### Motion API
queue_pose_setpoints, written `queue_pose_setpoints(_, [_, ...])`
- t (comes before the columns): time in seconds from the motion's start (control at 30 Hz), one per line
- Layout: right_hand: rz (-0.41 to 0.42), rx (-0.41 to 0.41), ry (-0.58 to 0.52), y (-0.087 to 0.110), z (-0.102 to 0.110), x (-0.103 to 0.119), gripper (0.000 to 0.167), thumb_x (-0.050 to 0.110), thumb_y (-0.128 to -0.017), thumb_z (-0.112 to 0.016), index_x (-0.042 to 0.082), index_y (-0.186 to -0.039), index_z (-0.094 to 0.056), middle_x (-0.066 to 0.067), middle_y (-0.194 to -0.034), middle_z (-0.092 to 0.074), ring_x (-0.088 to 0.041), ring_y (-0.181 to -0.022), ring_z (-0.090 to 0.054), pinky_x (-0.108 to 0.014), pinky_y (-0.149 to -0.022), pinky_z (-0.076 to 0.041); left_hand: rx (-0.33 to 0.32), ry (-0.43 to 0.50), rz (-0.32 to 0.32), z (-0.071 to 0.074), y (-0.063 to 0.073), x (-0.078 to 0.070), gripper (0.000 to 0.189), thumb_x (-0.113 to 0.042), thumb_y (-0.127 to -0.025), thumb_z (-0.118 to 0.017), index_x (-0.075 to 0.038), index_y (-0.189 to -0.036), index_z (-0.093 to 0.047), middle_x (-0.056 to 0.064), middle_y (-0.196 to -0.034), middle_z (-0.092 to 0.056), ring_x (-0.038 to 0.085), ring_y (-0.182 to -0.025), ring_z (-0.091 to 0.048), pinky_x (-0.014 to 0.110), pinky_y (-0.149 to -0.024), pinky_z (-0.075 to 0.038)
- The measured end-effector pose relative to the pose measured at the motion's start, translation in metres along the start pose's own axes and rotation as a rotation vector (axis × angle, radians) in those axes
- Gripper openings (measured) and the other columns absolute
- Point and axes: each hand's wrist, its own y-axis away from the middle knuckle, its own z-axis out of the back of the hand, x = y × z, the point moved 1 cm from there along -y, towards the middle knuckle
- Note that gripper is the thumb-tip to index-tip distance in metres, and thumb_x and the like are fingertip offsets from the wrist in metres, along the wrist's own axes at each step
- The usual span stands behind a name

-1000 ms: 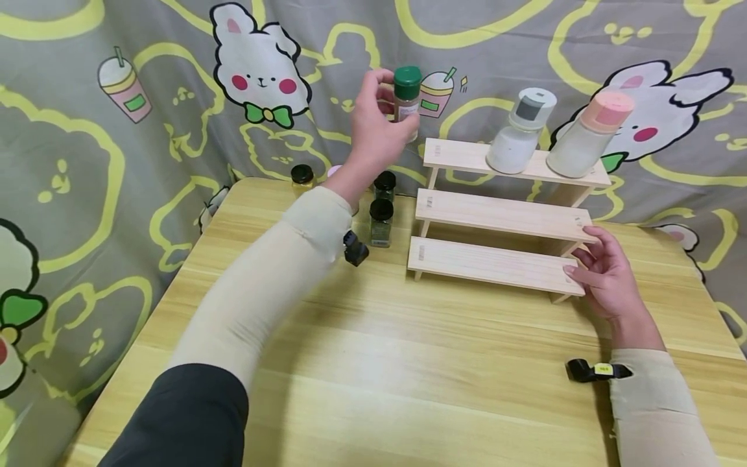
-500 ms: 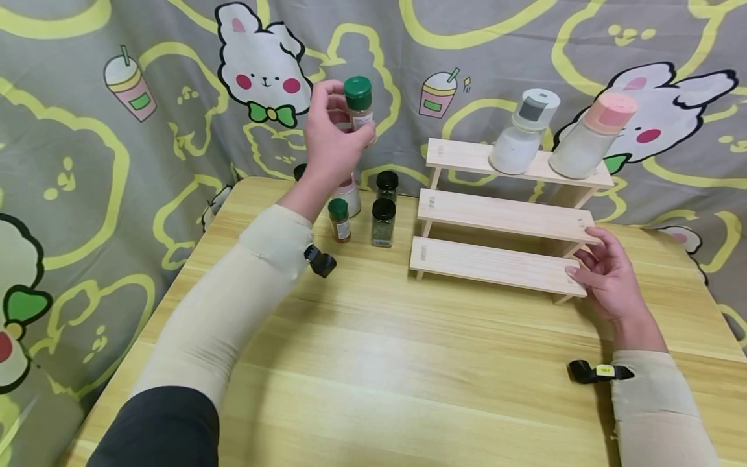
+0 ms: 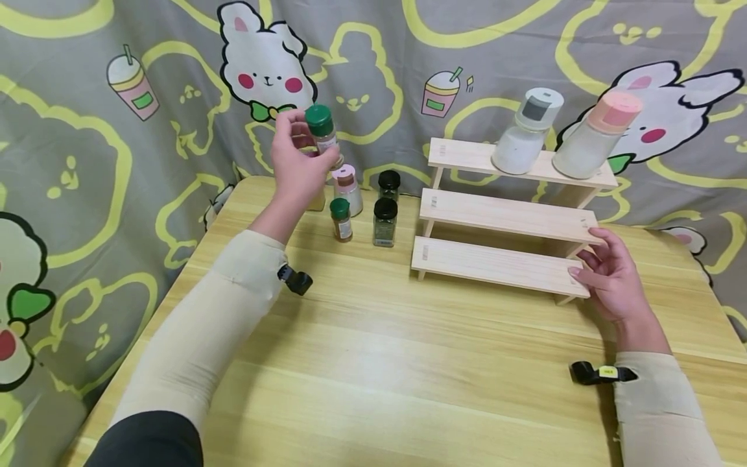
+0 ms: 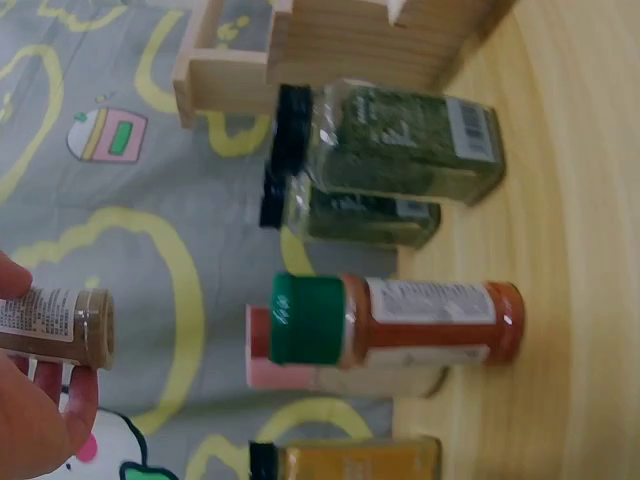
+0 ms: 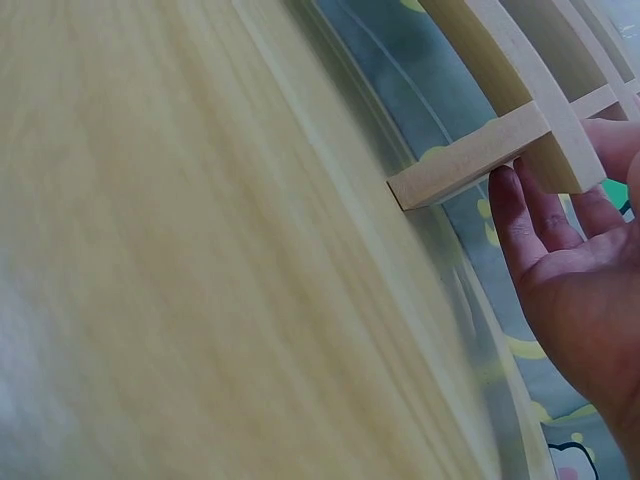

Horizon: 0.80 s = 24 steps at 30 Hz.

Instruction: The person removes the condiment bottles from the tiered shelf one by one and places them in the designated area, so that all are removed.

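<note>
My left hand (image 3: pixel 296 165) holds a green-capped spice jar (image 3: pixel 325 135) in the air, slightly tilted, over the back left of the table. Brownish contents show through the jar (image 4: pixel 50 325) in the left wrist view. Below it stand a green-capped jar of red-orange spice (image 3: pixel 342 227), a pink-capped bottle (image 3: pixel 350 196) and two black-capped jars of green herbs (image 3: pixel 384 228). A yellow spice jar (image 4: pixel 360 462) is mostly hidden behind the hand in the head view. My right hand (image 3: pixel 615 282) grips the right end of a three-tier wooden rack (image 3: pixel 502 215), thumb at the lowest shelf.
On the rack's top shelf stand a grey-and-white-capped bottle (image 3: pixel 518 148) and a pink-capped bottle (image 3: pixel 585 153), both with pale contents. A patterned grey curtain (image 3: pixel 373 78) hangs right behind the wooden table (image 3: pixel 373 363).
My left hand has carried the green-capped jar left and down, away from the rack. The jars beneath came into fuller view. My right hand stays on the rack.
</note>
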Motion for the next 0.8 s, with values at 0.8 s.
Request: queue_pose_setpoints(0.8, [0.016, 0.026, -0.041, 0.000, 0.001, 0.000, 0.083, -0.044, -0.078, -0.029, 0.001, -0.147, -0.037, -0.016, -0.127, -0.054, -0.024, -0.112, -0.060, -0.034, -0.079, -0.057, -0.082, -0.084, 0.048, 0.039, 0.028, 0.073, 0.051, 0.007, -0.076, -0.072, -0.009, -0.116, -0.046, 0.006, -0.109, -0.051, 0.018, -0.098, -0.054, 0.029, -0.084, -0.054])
